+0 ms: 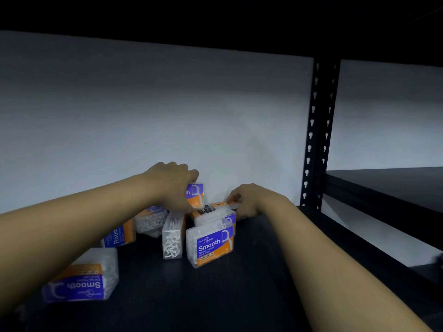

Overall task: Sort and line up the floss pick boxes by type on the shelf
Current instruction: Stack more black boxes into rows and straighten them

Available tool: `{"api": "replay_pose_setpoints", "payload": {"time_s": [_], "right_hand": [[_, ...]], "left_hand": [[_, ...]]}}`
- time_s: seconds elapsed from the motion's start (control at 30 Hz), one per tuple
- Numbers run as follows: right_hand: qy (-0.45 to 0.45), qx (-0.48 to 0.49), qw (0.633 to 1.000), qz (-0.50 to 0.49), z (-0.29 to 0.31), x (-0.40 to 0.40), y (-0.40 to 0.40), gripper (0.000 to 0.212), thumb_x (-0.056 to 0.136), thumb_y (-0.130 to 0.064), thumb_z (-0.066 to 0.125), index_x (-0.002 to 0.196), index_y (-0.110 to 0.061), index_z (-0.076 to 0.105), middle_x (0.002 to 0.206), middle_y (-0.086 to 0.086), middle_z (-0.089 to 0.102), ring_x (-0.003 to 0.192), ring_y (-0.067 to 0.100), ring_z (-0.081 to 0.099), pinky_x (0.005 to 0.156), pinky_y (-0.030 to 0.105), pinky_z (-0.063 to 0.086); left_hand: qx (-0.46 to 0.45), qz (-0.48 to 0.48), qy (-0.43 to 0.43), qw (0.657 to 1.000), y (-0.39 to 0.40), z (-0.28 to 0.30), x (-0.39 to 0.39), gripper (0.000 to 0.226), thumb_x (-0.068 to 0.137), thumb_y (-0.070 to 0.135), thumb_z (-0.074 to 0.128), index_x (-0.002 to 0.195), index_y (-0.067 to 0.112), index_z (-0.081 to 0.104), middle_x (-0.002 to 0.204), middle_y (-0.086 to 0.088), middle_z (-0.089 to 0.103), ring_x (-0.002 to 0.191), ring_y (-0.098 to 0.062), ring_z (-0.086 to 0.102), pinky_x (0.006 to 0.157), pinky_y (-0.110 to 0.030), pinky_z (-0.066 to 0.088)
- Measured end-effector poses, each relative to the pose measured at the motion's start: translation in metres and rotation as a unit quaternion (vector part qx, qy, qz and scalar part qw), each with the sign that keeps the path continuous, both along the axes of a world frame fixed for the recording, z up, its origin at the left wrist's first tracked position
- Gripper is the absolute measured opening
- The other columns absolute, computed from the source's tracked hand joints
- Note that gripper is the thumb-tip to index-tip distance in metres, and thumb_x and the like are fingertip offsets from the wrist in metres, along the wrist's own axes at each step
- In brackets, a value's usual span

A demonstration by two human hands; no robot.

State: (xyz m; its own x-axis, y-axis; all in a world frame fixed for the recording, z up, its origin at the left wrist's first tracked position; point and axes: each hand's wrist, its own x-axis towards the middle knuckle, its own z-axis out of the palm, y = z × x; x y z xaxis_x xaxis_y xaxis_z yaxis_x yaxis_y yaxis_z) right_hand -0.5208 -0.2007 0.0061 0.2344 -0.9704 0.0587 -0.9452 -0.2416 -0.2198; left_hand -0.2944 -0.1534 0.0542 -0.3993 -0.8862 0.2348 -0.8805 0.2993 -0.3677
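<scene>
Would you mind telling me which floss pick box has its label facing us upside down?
The Smooth box lying nearest the camera at lower left, under the left forearm; the upright Smooth box reads normally.

On the shelf (215,295), the floss pick boxes cluster toward the back wall (143,104): one lies flat at the front left (81,281), another stands at the front right of the cluster (211,246), and a narrow one stands just left of it (172,236). Behind these, the left hand (172,185) rests on a box at the back (196,195), while the right hand (247,200) touches a flat box (215,208) to its right, with the upright post (316,130) farther right
</scene>
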Motion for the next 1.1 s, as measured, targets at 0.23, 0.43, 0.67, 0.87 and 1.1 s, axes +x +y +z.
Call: {"api": "replay_pose_setpoints", "payload": {"time_s": [0.23,0.43,0.67,0.87,1.1], "right_hand": [[0.014,0.003,1.000,-0.022,-0.003,-0.005,-0.003,0.066,0.073,-0.031,0.086,0.134,-0.017,0.064,0.130,0.005,0.065,0.112,0.024,0.063,0.093,0.034,0.054],[-0.015,-0.021,0.998,-0.052,0.000,-0.015,0.002,0.064,0.060,-0.031,0.095,0.108,-0.017,0.055,0.111,0.004,0.064,0.097,0.025,0.063,0.076,0.035,0.054],[-0.086,-0.046,0.995,-0.029,0.002,-0.026,0.007,0.072,0.063,-0.020,0.097,0.111,-0.019,0.042,0.107,0.002,0.056,0.093,0.025,0.058,0.066,0.033,0.046],[-0.121,-0.057,0.991,0.024,0.005,-0.027,0.008,0.037,0.065,-0.027,0.095,0.081,-0.020,0.063,0.096,0.005,0.071,0.075,0.016,0.059,0.063,0.026,0.047],[-0.174,-0.002,0.984,0.034,0.015,-0.035,0.012,0.023,0.075,-0.030,0.088,0.085,-0.022,0.069,0.083,-0.001,0.073,0.073,0.014,0.063,0.074,0.029,0.048]], "left_hand": [[0.011,0.017,-0.017,1.000,0.002,0.000,-0.004,0.073,0.076,0.062,0.065,0.141,0.039,0.042,0.125,0.002,0.053,0.113,-0.023,0.056,0.083,-0.034,0.044],[0.029,-0.008,0.008,0.999,0.005,-0.003,-0.008,0.080,0.079,0.053,0.068,0.150,0.037,0.034,0.135,0.002,0.049,0.120,-0.023,0.052,0.092,-0.036,0.048],[0.059,-0.020,0.030,0.998,0.004,-0.006,-0.013,0.077,0.082,0.054,0.068,0.149,0.036,0.035,0.135,0.003,0.050,0.119,-0.022,0.053,0.092,-0.035,0.050],[0.097,-0.030,0.045,0.994,0.003,-0.001,-0.018,0.069,0.083,0.047,0.070,0.145,0.036,0.042,0.132,0.003,0.053,0.119,-0.021,0.054,0.094,-0.037,0.051],[0.133,-0.041,0.064,0.988,-0.004,0.006,-0.032,0.046,0.092,0.038,0.060,0.137,0.032,0.054,0.133,-0.002,0.057,0.119,-0.023,0.055,0.099,-0.037,0.048]]}}
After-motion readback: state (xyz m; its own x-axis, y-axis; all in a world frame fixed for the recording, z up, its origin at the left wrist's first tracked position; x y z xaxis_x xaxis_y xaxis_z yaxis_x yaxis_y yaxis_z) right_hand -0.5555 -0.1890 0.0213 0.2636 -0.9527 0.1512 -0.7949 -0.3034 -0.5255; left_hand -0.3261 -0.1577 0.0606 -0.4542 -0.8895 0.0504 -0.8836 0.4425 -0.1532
